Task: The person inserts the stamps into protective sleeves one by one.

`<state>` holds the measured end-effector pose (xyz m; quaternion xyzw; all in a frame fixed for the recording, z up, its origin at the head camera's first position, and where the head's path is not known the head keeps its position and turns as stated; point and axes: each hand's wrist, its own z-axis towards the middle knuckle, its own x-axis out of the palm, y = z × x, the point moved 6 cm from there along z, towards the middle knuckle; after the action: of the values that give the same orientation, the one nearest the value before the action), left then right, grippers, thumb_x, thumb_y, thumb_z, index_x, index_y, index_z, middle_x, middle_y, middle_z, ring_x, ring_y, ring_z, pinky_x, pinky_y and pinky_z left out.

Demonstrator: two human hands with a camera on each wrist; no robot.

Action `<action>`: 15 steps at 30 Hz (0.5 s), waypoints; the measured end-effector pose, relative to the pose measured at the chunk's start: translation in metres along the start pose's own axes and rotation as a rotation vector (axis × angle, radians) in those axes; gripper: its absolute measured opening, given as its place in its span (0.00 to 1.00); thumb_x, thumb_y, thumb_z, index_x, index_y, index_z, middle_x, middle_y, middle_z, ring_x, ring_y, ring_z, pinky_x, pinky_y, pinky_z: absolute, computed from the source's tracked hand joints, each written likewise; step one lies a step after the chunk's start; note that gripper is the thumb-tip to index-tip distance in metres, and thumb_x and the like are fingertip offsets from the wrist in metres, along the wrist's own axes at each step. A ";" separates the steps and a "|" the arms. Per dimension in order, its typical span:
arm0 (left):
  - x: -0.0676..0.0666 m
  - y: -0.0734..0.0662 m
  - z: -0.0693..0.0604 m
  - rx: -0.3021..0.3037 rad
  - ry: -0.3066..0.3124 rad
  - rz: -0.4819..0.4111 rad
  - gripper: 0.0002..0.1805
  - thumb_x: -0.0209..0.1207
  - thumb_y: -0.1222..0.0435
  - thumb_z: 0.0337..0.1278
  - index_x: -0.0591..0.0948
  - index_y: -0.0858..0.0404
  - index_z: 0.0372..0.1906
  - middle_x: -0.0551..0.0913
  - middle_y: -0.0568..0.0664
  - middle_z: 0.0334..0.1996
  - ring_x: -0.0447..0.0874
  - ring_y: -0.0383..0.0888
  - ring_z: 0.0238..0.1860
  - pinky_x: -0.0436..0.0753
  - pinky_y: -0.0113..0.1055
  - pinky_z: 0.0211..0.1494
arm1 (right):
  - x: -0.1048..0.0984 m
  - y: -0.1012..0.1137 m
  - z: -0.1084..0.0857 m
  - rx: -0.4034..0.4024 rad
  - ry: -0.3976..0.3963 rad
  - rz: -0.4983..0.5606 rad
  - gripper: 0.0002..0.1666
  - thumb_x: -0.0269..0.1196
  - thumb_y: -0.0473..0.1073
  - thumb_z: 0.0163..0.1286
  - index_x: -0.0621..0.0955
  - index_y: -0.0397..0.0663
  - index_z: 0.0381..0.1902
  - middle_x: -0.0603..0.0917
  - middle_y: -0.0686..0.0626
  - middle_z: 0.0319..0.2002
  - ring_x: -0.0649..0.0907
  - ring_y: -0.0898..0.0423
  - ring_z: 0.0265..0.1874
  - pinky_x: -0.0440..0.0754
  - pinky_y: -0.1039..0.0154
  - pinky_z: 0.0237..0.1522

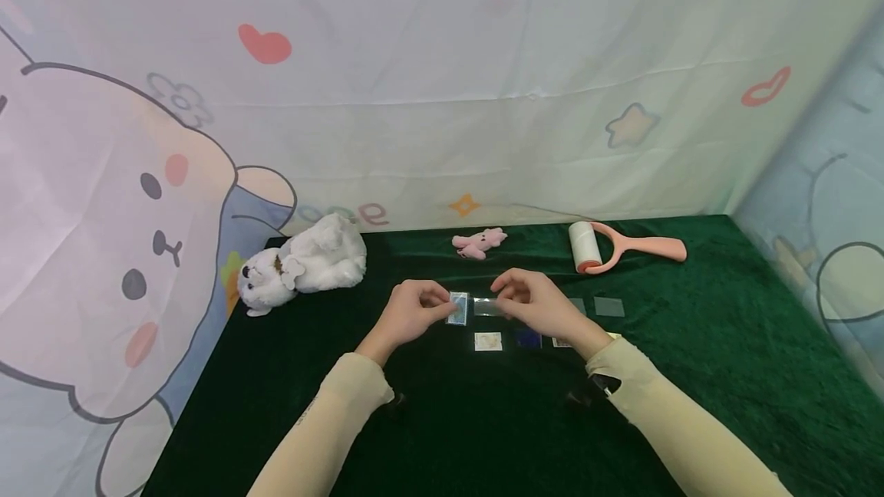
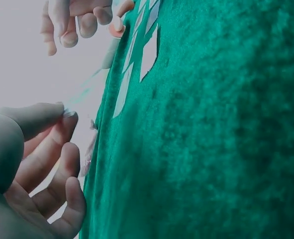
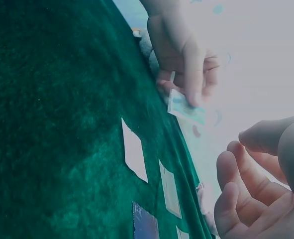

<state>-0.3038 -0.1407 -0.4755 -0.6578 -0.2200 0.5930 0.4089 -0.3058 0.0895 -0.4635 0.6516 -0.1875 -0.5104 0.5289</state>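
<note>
My left hand [image 1: 412,313] pinches a small blue stamp in a clear sleeve [image 1: 459,310] between thumb and forefinger, above the green cloth. To its right my right hand [image 1: 537,302] hovers with loosely bent fingers. In the right wrist view its thumb and fingertips [image 3: 227,160] have nothing visible between them. Beneath the hands, a clear sleeve [image 1: 486,307] lies flat. Nearer to me lie a pale stamp [image 1: 487,341] and a dark blue stamp [image 1: 529,339] with a perforated edge. Another stamp [image 1: 560,343] is partly hidden by the right wrist.
Another clear sleeve [image 1: 609,307] lies right of the right hand. Behind the hands are a white plush toy [image 1: 321,255], a small pink plush [image 1: 479,242] and a lint roller [image 1: 587,245] with a pink handle. A printed curtain [image 1: 442,98] hangs along the table's back edge.
</note>
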 end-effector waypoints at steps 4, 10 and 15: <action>0.001 0.008 0.000 -0.065 0.011 0.018 0.07 0.70 0.56 0.67 0.89 0.56 0.41 0.90 0.43 0.35 0.85 0.43 0.37 0.85 0.43 0.47 | -0.003 -0.004 -0.003 0.007 0.002 -0.012 0.16 0.63 0.39 0.77 0.80 0.39 0.58 0.88 0.42 0.44 0.86 0.53 0.36 0.85 0.56 0.45; 0.001 0.021 0.000 -0.128 0.012 0.047 0.06 0.71 0.58 0.67 0.88 0.56 0.39 0.89 0.44 0.34 0.85 0.44 0.36 0.85 0.42 0.46 | -0.006 -0.006 -0.007 0.006 0.006 -0.008 0.16 0.63 0.40 0.78 0.80 0.39 0.59 0.88 0.41 0.44 0.86 0.52 0.36 0.84 0.54 0.44; 0.000 0.025 0.003 -0.157 0.000 0.079 0.06 0.71 0.60 0.66 0.87 0.57 0.37 0.88 0.45 0.33 0.84 0.44 0.34 0.84 0.40 0.42 | -0.008 -0.005 -0.008 -0.004 0.014 0.001 0.16 0.63 0.40 0.78 0.80 0.38 0.59 0.88 0.37 0.46 0.86 0.52 0.36 0.84 0.54 0.42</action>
<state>-0.3111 -0.1542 -0.4960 -0.6960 -0.2399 0.5894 0.3325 -0.3036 0.1016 -0.4649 0.6538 -0.1833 -0.5060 0.5320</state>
